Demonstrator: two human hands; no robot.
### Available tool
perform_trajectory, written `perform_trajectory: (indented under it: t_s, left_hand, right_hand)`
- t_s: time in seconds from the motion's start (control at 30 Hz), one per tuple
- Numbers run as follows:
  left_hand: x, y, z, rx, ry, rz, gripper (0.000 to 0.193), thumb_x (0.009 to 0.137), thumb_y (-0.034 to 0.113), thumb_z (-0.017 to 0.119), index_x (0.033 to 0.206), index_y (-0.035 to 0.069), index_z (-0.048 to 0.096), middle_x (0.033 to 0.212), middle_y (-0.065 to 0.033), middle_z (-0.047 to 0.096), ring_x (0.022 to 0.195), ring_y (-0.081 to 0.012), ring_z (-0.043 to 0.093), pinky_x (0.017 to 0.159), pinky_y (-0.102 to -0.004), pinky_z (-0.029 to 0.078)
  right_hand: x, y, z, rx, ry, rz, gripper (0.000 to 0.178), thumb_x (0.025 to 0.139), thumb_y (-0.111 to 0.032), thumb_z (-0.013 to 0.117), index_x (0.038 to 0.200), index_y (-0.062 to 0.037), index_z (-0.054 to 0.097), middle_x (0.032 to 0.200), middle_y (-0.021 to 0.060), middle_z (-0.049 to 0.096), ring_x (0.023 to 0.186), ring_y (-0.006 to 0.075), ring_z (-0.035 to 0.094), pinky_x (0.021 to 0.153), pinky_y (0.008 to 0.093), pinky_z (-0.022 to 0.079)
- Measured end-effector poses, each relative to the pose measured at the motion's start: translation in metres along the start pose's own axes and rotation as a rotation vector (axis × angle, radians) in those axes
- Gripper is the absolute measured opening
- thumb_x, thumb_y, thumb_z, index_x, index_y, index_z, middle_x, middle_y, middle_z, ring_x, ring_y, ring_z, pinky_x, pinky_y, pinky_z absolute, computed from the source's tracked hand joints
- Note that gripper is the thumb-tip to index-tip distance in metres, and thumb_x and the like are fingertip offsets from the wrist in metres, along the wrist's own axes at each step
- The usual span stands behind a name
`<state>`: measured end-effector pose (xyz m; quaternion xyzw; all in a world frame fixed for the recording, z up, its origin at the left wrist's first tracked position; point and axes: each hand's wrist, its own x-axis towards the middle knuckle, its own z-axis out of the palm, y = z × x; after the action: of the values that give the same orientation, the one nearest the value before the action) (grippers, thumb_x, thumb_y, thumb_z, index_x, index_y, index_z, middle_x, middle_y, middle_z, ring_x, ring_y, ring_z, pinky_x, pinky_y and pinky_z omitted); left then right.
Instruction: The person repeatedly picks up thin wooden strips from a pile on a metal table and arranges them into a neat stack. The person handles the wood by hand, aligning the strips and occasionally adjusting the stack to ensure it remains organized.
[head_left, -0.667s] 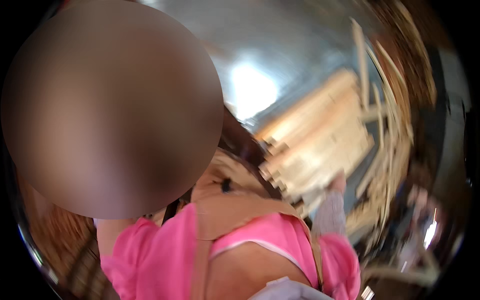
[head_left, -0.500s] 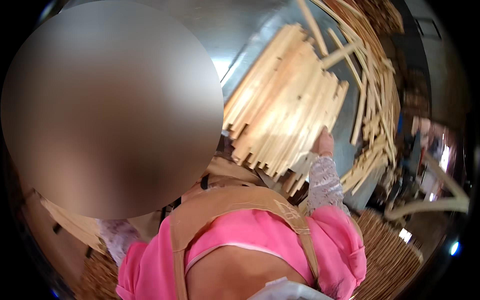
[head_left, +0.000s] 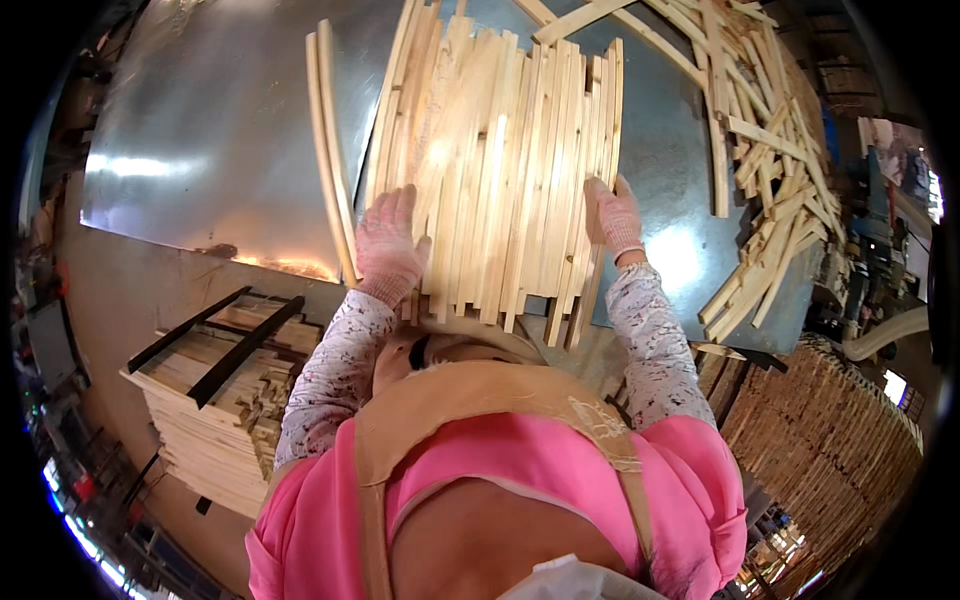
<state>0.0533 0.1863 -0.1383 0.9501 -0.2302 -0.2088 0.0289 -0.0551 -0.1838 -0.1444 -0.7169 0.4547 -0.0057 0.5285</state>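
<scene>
A broad row of pale wooden slats [head_left: 490,180] lies side by side on a metal tabletop, with uneven ends towards me. My left hand [head_left: 390,245], in a light pinkish glove, rests on the row's left near corner with its fingers stretched out and together. At the right side, my gloved right hand [head_left: 615,220] grips the outer slats, its thumb on top and its fingers along the outer edge. Just left of my left hand, two long loose slats [head_left: 328,150] stick out past the table edge.
Loose slats [head_left: 770,170] are heaped along the table's right side. The metal tabletop [head_left: 230,130] extends to the left. Stacked boards [head_left: 200,440] with dark bars on top stand low at the left; a large wood stack [head_left: 830,440] is at the lower right.
My view has turned, so the row now points straight away from me. My left hand has come onto the row's left side. My right hand stays at its right edge.
</scene>
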Motion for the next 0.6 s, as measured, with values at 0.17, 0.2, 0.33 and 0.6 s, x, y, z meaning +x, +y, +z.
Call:
perform_trajectory:
  t_s: [0.17, 0.2, 0.33, 0.6]
  left_hand:
    - [0.021, -0.096, -0.018, -0.163, 0.183, -0.144, 0.094, 0.095, 0.034, 0.071, 0.173, 0.010, 0.023, 0.169, -0.0173, 0.042, 0.158, -0.0351, 0.036, 0.131, -0.0453, 0.029]
    - [0.026, -0.119, -0.025, -0.256, 0.214, -0.185, 0.092, 0.096, 0.033, 0.070, 0.173, 0.010, 0.024, 0.167, -0.0179, 0.044, 0.156, -0.0360, 0.039, 0.131, -0.0458, 0.030]
    - [0.048, -0.205, -0.059, -0.226, 0.187, -0.366, 0.092, 0.093, 0.023, 0.073, 0.171, 0.012, 0.027, 0.160, -0.0228, 0.050, 0.151, -0.0393, 0.045, 0.128, -0.0470, 0.036]
    - [0.061, -0.340, -0.125, -0.277, 0.237, -0.478, 0.082, 0.092, 0.016, 0.071, 0.167, 0.011, 0.038, 0.158, -0.0232, 0.056, 0.148, -0.0391, 0.053, 0.124, -0.0434, 0.044]
  right_hand:
    - [-0.003, -0.029, 0.085, -0.043, -0.080, -0.080, 0.057, 0.094, -0.037, 0.072, 0.138, -0.0008, 0.068, 0.124, 0.0212, 0.078, 0.111, 0.0322, 0.074, 0.098, 0.0396, 0.055]
    - [-0.006, -0.034, 0.106, -0.087, -0.084, -0.091, 0.058, 0.094, -0.038, 0.072, 0.138, -0.0009, 0.068, 0.124, 0.0218, 0.078, 0.111, 0.0339, 0.074, 0.099, 0.0406, 0.055]
    - [-0.016, -0.080, 0.196, -0.221, -0.162, -0.192, 0.058, 0.091, -0.039, 0.071, 0.134, -0.0002, 0.069, 0.118, 0.0265, 0.077, 0.113, 0.0425, 0.072, 0.101, 0.0444, 0.054]
    - [-0.033, -0.156, 0.363, -0.231, -0.353, -0.236, 0.053, 0.091, -0.040, 0.070, 0.124, 0.0013, 0.068, 0.107, 0.0239, 0.078, 0.102, 0.0407, 0.076, 0.091, 0.0443, 0.057]
